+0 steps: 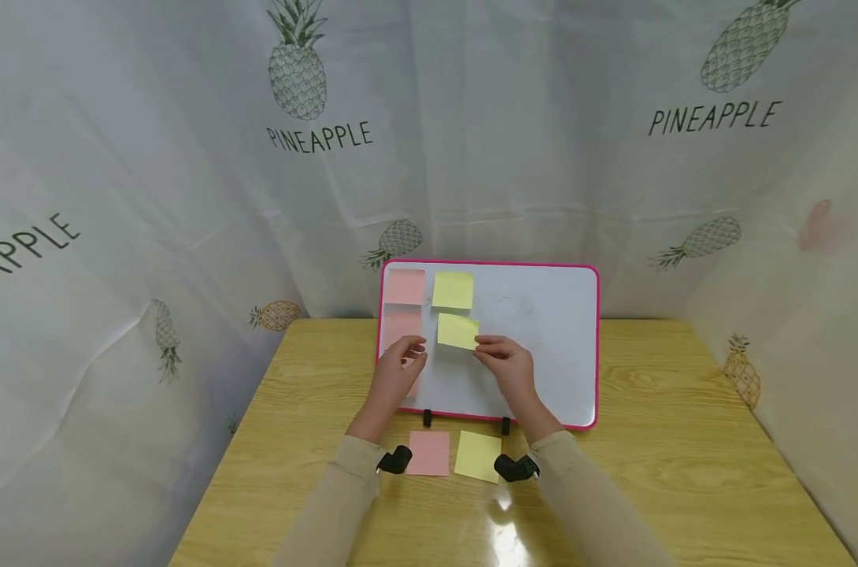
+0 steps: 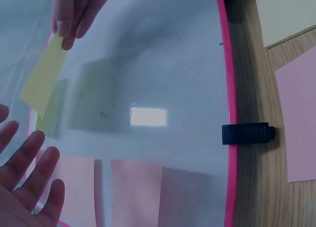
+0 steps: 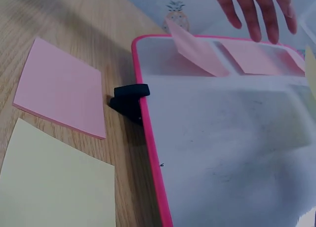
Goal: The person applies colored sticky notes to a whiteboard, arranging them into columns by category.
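Between thumb and fingers, my right hand (image 1: 508, 367) pinches a yellow sticky note (image 1: 457, 331) by its lower right corner. The note is in front of the whiteboard (image 1: 542, 339), below another yellow sticky note (image 1: 453, 290) stuck there. In the left wrist view the held note (image 2: 43, 79) slants away from the board. My left hand (image 1: 399, 370) is apart from that note, its fingers (image 2: 32, 155) spread and holding nothing. It overlaps the column of pink sticky notes (image 1: 404, 287) on the board's left side, partly covering the lower ones.
On the wooden table (image 1: 656, 472), a pink sticky-note pad (image 1: 429, 453) and a yellow sticky-note pad (image 1: 478, 455) lie before the board. Two black clips (image 1: 427, 418) grip its pink-framed lower edge. Behind hangs a pineapple-print curtain (image 1: 500, 157).
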Tool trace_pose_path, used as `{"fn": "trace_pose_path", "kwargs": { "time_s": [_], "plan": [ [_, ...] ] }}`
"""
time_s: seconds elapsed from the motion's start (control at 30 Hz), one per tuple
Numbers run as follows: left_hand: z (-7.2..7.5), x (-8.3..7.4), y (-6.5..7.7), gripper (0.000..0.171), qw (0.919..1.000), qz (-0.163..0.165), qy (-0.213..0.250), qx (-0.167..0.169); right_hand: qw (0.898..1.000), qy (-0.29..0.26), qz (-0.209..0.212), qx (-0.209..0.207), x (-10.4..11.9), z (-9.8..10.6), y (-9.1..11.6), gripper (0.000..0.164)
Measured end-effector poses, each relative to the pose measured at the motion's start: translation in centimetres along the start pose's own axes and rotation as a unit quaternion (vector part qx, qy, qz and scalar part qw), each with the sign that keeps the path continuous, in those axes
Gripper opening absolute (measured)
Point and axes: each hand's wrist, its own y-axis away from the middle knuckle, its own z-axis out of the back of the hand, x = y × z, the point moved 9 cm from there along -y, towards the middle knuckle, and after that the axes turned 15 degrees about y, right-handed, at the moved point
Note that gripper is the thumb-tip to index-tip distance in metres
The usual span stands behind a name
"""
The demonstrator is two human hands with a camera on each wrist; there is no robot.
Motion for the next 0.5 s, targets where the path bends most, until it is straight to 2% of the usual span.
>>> {"fn": "trace_pose_path", "kwargs": {
  "time_s": [0.13,0.27,0.4,0.5],
  "plan": [
    [0.7,0.0,-0.6,0.027,0.9999,0.006,0.01,-0.009,0.999,0.031,0.01,0.009,0.1,-0.7,-0.5,0.007],
    [0.9,-0.3,-1.2,0.028,0.9999,-0.008,0.003,-0.01,0.998,0.055,0.025,0.005,0.3,-1.0,-0.9,0.007],
    [0.9,-0.8,-2.1,0.032,0.9986,-0.029,-0.041,-0.013,0.996,0.074,0.039,0.007,0.5,-1.3,-1.3,0.007],
    [0.3,-1.2,-2.7,0.039,0.9954,-0.039,-0.087,0.007,0.997,0.073,0.04,0.012,0.7,-1.6,-1.3,0.006]
  ]
}}
